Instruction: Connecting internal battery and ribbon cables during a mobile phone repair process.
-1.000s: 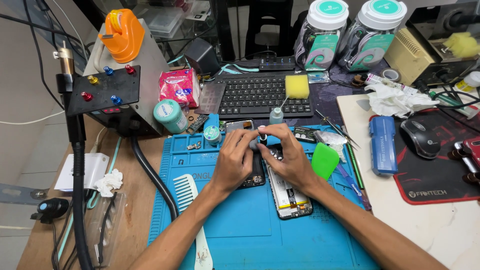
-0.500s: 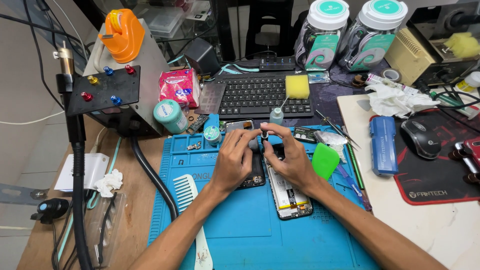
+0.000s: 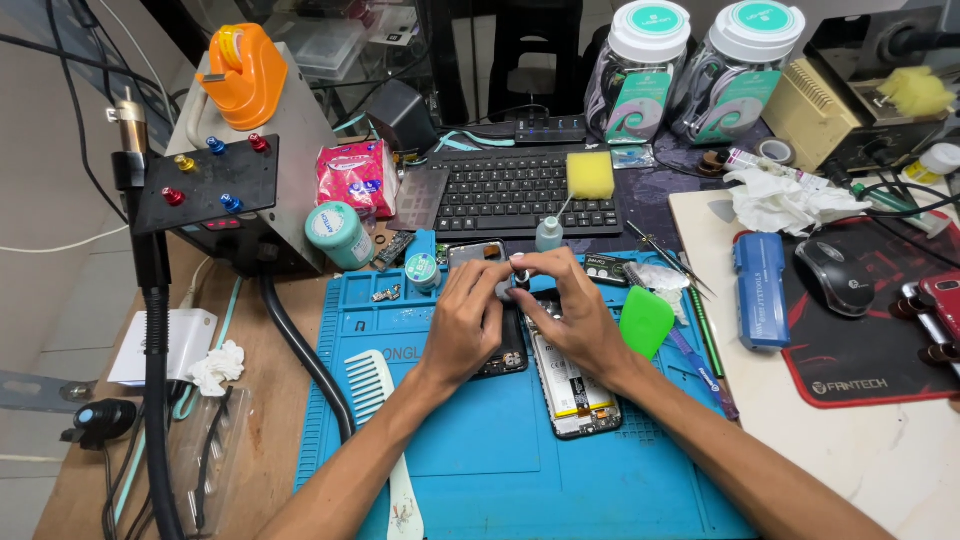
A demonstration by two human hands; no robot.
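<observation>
mid-repair, by the look of it: opened phone lies back-off on the blue mat, internals exposed and not reassembled, while left hand and right hand pinch a small part together just above it.

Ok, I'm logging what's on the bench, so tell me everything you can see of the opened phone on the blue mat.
The opened phone lies flat on the blue mat, back cover off, long axis running slightly right towards the camera. Its frame looks dark; inside sits a pale battery with yellow and dark markings, a darker strip at the near end. The right hand covers its far end and seems to rest on it. A second dark piece lies just left of it, under the left hand.
</observation>
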